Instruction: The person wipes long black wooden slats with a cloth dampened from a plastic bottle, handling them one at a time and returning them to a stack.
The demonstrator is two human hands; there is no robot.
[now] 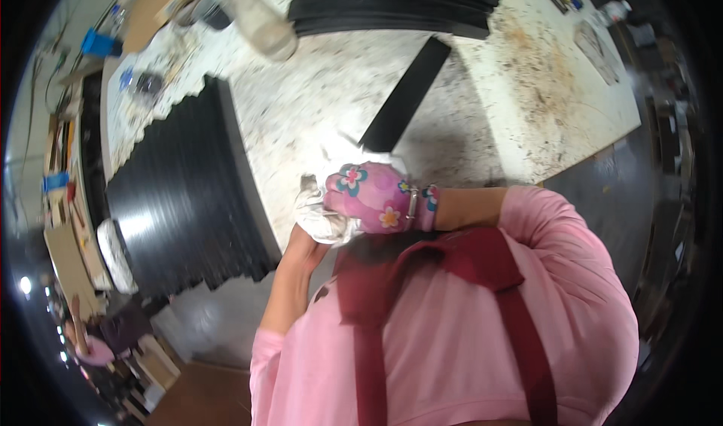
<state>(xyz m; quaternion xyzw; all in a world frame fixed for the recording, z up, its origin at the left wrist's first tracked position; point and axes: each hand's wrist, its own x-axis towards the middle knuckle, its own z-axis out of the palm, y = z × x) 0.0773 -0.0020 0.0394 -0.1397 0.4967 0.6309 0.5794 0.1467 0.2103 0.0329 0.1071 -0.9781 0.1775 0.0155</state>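
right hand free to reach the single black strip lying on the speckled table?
Probably not right away: the right hand, in a pink flowered glove, is busy at the white glove on the left hand. The table between it and the black strip looks bare.

Two gloves: one pink flowered (376,196), one white (320,215); one black strip (405,95).

Pink glove (376,196) printed with flowers, worn on the right hand, turned sideways with fingers pointing left, just above the chest. White glove (320,214), crumpled and soft, on the left hand, pressed against the pink one's fingertips. Both held close together over the near edge of the speckled worktop (301,102), just below a black strip (407,95) lying slantwise there.
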